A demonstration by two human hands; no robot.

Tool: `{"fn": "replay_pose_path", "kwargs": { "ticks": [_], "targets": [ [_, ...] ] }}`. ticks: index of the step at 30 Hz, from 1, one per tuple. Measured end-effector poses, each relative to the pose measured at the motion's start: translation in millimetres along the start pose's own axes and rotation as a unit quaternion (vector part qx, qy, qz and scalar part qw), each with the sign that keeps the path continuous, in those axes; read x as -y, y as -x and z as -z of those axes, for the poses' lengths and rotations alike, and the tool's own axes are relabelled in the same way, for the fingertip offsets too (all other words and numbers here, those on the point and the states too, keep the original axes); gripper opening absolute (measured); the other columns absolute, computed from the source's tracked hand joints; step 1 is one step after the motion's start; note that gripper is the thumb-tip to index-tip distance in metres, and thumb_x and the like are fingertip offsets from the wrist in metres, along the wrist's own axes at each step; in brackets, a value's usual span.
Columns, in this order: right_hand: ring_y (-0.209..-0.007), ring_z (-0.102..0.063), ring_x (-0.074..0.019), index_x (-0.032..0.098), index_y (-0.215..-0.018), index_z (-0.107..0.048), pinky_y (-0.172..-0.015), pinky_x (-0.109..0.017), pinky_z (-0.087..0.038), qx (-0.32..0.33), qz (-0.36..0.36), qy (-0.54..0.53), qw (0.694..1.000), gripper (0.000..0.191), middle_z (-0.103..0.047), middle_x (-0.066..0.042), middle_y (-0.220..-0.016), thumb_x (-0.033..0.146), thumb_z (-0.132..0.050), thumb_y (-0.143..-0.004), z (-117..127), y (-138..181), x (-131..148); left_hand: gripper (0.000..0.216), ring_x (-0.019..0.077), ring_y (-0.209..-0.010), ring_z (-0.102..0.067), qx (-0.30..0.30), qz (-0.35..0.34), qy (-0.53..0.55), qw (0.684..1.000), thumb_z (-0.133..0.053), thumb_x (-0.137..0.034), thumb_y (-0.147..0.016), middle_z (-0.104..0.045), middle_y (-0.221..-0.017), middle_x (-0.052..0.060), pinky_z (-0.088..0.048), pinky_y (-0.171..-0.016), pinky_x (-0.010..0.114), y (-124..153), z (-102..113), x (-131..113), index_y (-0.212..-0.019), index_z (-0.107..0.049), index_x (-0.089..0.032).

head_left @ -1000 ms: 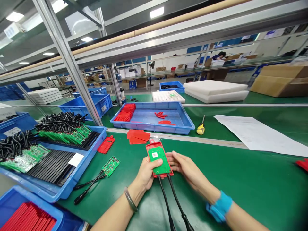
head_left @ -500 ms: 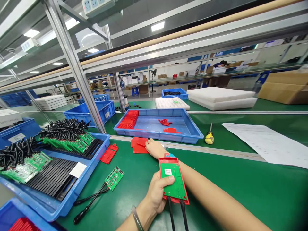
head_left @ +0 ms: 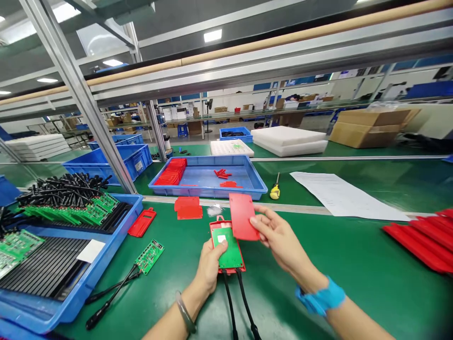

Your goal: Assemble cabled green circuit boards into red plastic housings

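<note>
- Seen from my remote station, clock centred on the held circuit board: at nine to ten o'clock, a blue tray [head_left: 118,236] full of boards with black leads.
- At nine o'clock, near that tray, a loose board [head_left: 149,257] lies on the green table [head_left: 170,295]; its leads trail toward eight, where my left forearm could drag them if it swung that way.
- Toward ten o'clock, a red frame [head_left: 142,223] lies beside the tray.
- Between ten and eleven, flat red sheets [head_left: 188,208].
- On the clock's left side, my left hand [head_left: 208,264] grips a red case [head_left: 217,225], thumb pressed on the circuit board [head_left: 230,255] inside. A slack thumb might let the board lift or slip.
- At six, two black cables [head_left: 230,302] hang from the case; their weight, or a snag, could tilt it.
- Toward one o'clock, my right hand [head_left: 278,231] pinches a single-looking red sheet [head_left: 243,217], overlapping the board's upper right corner in view; I can't tell whether they touch. Pinched along one side, it could bend or twist, and lowered crooked it might catch the rim or my thumb.
- Past one, a yellow screwdriver [head_left: 275,189]; at three, red parts [head_left: 424,241], well apart from both hands.
</note>
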State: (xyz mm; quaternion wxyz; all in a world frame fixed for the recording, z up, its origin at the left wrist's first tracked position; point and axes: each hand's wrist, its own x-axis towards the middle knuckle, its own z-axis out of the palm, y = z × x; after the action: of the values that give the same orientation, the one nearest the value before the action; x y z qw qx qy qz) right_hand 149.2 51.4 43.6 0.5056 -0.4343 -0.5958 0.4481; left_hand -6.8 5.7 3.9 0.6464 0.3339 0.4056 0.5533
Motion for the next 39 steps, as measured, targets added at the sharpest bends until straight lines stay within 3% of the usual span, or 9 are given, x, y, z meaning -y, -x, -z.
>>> {"fn": "replay_pose_path", "kwargs": {
  "ticks": [4, 9, 13, 20, 26, 30, 34, 37, 39],
  "targets": [
    [-0.044, -0.037, -0.0048, 0.02, -0.112, -0.047, -0.036, -0.015, -0.025, 0.041, -0.087, -0.101, 0.99, 0.046, -0.05, 0.005, -0.066, 0.045, -0.064, -0.078, -10, 39, -13, 0.046, 0.0112, -0.047, -0.051, 0.006, -0.017, -0.016, 1.0, -0.06, -0.052, -0.075, -0.064, -0.062, 0.002, -0.04, -0.051, 0.024, 0, -2, 6, -0.096, -0.066, -0.011],
    [-0.044, -0.04, -0.0051, 0.02, -0.112, -0.046, -0.037, -0.016, -0.03, 0.057, -0.081, -0.088, 0.991, 0.045, -0.051, 0.004, -0.068, 0.044, -0.063, -0.079, -23, 51, -26, 0.058, 0.0116, -0.053, -0.05, -0.032, -0.023, -0.055, 0.998, -0.04, -0.062, -0.082, -0.061, -0.06, 0.002, -0.039, -0.054, 0.023, 0, -2, 12, -0.079, -0.066, -0.011],
    [-0.045, -0.042, -0.0043, 0.021, -0.111, -0.047, -0.036, -0.017, -0.032, 0.059, -0.065, -0.065, 0.994, 0.04, -0.047, 0.004, -0.075, 0.042, -0.061, -0.081, -23, 53, -31, 0.065, 0.0141, -0.061, -0.053, -0.034, -0.024, -0.061, 0.997, -0.029, -0.064, -0.085, -0.063, -0.066, 0.004, -0.041, -0.059, 0.025, 0, 0, 15, -0.087, -0.067, -0.012],
    [-0.043, -0.044, -0.0038, 0.025, -0.115, -0.045, -0.033, -0.017, -0.034, 0.065, -0.062, -0.024, 0.996, 0.04, -0.042, 0.004, -0.081, 0.042, -0.059, -0.082, -22, 57, -38, 0.067, 0.0146, -0.06, -0.051, -0.054, -0.022, -0.107, 0.993, -0.025, -0.066, -0.084, -0.059, -0.066, 0.004, -0.04, -0.057, 0.026, 1, 0, 15, -0.086, -0.064, -0.011],
    [-0.042, -0.044, -0.0047, 0.028, -0.12, -0.04, -0.03, -0.017, -0.036, 0.045, -0.096, -0.047, 0.993, 0.051, -0.041, 0.005, -0.081, 0.045, -0.063, -0.078, -21, 56, -41, 0.049, 0.0118, -0.061, -0.046, -0.012, -0.078, -0.171, 0.982, -0.041, -0.057, -0.085, -0.059, -0.072, 0.004, -0.038, -0.057, 0.024, 0, 4, 15, -0.082, -0.059, -0.012],
    [-0.041, -0.04, -0.0036, 0.025, -0.117, -0.044, -0.032, -0.016, -0.034, 0.042, -0.107, -0.095, 0.989, 0.053, -0.041, 0.006, -0.077, 0.044, -0.068, -0.074, -17, 52, -40, 0.051, 0.0132, -0.063, -0.049, 0.026, -0.072, -0.221, 0.972, -0.036, -0.056, -0.087, -0.06, -0.074, 0.005, -0.04, -0.059, 0.025, 0, 7, 14, -0.085, -0.061, -0.012],
    [-0.047, -0.041, -0.0056, 0.02, -0.111, -0.055, -0.04, -0.017, -0.034, 0.094, -0.125, -0.132, 0.979, 0.043, -0.049, 0.004, -0.073, 0.047, -0.063, -0.079, -10, 48, -33, 0.052, 0.0151, -0.069, -0.053, 0.065, -0.084, -0.23, 0.967, -0.031, -0.053, -0.09, -0.064, -0.083, 0.006, -0.043, -0.064, 0.026, 4, 5, 10, -0.101, -0.061, -0.013],
    [-0.06, -0.052, -0.0122, 0.016, -0.102, -0.065, -0.06, -0.025, -0.046, 0.171, -0.123, -0.151, 0.966, 0.04, -0.058, 0.0, -0.068, 0.05, -0.056, -0.083, -8, 47, -26, 0.05, 0.0156, -0.074, -0.056, 0.073, -0.091, -0.234, 0.965, -0.031, -0.051, -0.09, -0.065, -0.095, 0.007, -0.045, -0.072, 0.028, 7, 3, 9, -0.116, -0.055, -0.016],
    [-0.069, -0.057, -0.0158, 0.016, -0.096, -0.068, -0.072, -0.031, -0.047, 0.173, -0.115, -0.168, 0.964, 0.039, -0.064, -0.002, -0.073, 0.05, -0.059, -0.081, -7, 48, -23, 0.051, 0.0166, -0.077, -0.057, 0.092, -0.086, -0.248, 0.961, -0.03, -0.051, -0.09, -0.065, -0.1, 0.007, -0.046, -0.076, 0.029, 8, 2, 9, -0.12, -0.053, -0.017]
  ]
}}
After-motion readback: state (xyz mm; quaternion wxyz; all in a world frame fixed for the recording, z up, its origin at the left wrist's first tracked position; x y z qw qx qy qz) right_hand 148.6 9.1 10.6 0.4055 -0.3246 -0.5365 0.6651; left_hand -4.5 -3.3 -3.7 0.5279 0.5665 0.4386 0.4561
